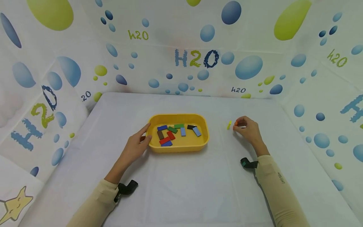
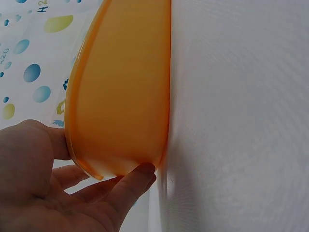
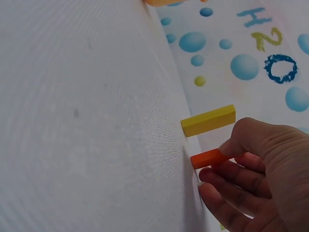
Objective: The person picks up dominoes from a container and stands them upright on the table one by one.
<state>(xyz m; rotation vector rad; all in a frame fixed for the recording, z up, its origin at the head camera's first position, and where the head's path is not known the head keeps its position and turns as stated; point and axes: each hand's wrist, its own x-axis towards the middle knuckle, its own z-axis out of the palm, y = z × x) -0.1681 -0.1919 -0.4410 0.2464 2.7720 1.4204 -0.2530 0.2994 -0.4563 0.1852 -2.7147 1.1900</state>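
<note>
My left hand (image 1: 134,147) grips the left end of a yellow plastic tray (image 1: 181,149), its fingers spread along the outer wall and rim in the left wrist view. Several flat coloured blocks lie in the tray: blue, brown, red (image 1: 171,135), green, black and light blue (image 1: 197,131). To the right of the tray, my right hand (image 1: 250,131) pinches a small orange block (image 3: 206,158) between thumb and fingers; the block stands on end on the table. Beside it a yellow block (image 3: 210,121) stands upright, with a small gap between the two.
A white cloth (image 1: 181,186) covers the table. Printed sheets with bubbles and lettering (image 1: 197,59) rise at the back and both sides. Each wrist wears a small black camera, the left one (image 1: 128,188) and the right one (image 1: 249,163) both close over the cloth.
</note>
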